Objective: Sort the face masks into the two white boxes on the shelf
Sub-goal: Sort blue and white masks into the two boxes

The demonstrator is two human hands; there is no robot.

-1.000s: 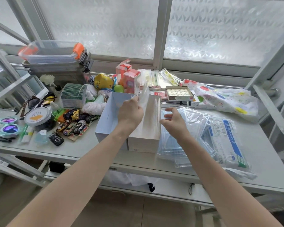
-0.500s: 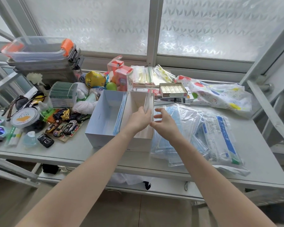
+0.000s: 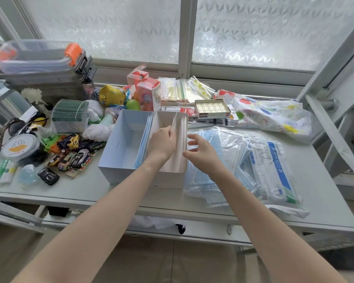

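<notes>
Two white boxes stand side by side on the shelf. The left box (image 3: 119,158) has blue masks (image 3: 144,139) leaning against its right wall. The right box (image 3: 168,181) holds white wrapped masks (image 3: 181,127) upright along its right wall. My left hand (image 3: 161,142) is inside the right box, fingers pinched on the edge of a white wrapped mask. My right hand (image 3: 200,152) hovers at the box's right wall, fingers spread, holding nothing. A pile of blue masks in clear wrappers (image 3: 229,160) lies to the right of the boxes.
A printed mask pack (image 3: 272,174) lies on the pile's right. Toy cars (image 3: 74,154), a round tin (image 3: 18,148), yarn (image 3: 95,131) and stacked bins (image 3: 43,66) crowd the left. Cartons (image 3: 145,90), zip bags (image 3: 182,88) and a dotted bag (image 3: 272,113) lie behind.
My left hand has lowered the white wrapped mask into the right box. My right hand came to the box's right wall, then drew slightly back with fingers open.
</notes>
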